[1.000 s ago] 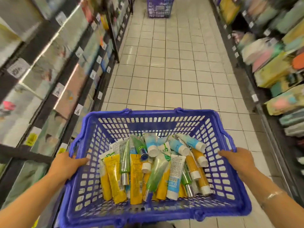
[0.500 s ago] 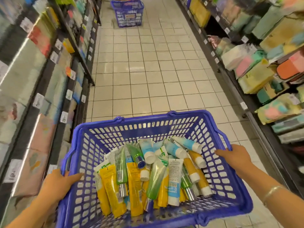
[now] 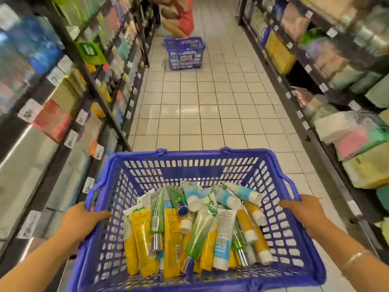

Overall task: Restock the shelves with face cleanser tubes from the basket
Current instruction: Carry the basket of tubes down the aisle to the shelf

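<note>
head view: tubes (image 3: 189, 232) in basket (image 3: 189, 165) between both hands, left hand (image 3: 81, 220) and right hand (image 3: 303, 213) gripping its side rims

My left hand (image 3: 81, 218) gripping the blue basket (image 3: 189, 165) by its left rim, my right hand (image 3: 303, 213) gripping the right rim, yellow, green and blue face cleanser tubes (image 3: 189, 228) piled inside, tiled aisle floor (image 3: 210, 106), second blue basket (image 3: 185, 52) ahead, stocked shelves (image 3: 63, 91) either side.

We see a pale tiled floor (image 3: 202, 114) with a second blue basket (image 3: 185, 53) standing on it far ahead.
</note>
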{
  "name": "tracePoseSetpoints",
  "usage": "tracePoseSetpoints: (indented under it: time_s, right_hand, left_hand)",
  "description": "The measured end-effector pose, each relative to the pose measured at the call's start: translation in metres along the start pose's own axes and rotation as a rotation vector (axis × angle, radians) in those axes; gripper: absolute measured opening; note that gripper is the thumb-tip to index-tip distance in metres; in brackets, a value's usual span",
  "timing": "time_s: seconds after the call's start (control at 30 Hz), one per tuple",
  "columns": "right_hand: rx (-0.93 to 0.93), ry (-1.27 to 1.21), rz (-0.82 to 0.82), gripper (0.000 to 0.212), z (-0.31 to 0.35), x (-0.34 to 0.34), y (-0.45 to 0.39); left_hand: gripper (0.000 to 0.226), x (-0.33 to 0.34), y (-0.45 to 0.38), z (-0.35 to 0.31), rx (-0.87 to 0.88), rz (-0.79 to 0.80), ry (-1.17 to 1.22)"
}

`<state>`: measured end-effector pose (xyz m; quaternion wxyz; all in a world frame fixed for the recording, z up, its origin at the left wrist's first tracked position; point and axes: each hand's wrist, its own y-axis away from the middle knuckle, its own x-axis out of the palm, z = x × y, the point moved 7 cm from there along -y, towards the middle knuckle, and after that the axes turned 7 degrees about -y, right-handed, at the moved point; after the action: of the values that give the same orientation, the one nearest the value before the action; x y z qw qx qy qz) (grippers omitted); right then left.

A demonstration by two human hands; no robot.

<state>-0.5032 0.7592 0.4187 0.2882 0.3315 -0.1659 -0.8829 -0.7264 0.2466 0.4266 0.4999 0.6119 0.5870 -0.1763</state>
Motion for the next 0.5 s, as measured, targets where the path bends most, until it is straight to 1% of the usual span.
tracePoseSetpoints:
  time_s: [0.1,0.2,0.3,0.4,0.5]
  right_hand:
    - [-0.035,0.004,0.003,0.030,0.065,0.020,-0.051]
    - [-0.049,0.009,-0.007,0.037,0.128,0.043,-0.100]
    - [-0.033,0.029,-0.014,0.033,0.184,0.072,-0.151]
    - [-0.002,0.056,-0.006,0.025,0.235,0.106,-0.204]
    - [0.007,0.057,-0.012,0.020,0.290,0.138,-0.255]
  left_hand:
    - [0.032,-0.001,-0.051,-0.048,-0.034,0.021,0.026]
    - [0.033,-0.005,-0.110,-0.096,-0.049,0.028,0.048]
    - [0.031,-0.005,-0.178,-0.149,-0.048,0.027,0.041]
    - [0.035,-0.007,-0.253,-0.209,0.002,0.016,0.004]
    - [0.038,-0.009,-0.327,-0.265,0.003,0.046,0.052]
